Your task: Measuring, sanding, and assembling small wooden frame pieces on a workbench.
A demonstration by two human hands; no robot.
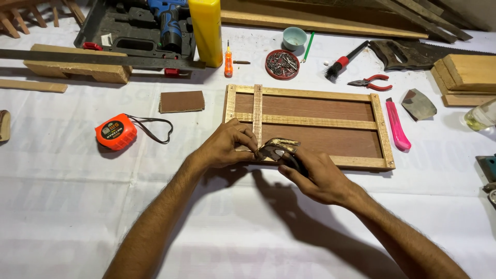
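Both hands pinch: left hand (227,147) and right hand (315,178) grip sandpaper (276,148) at the frame's (380,121) near rail; a slip could scrape knuckles.

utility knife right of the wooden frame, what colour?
Pink. The utility knife lies beside the wooden frame; the head view shows it.
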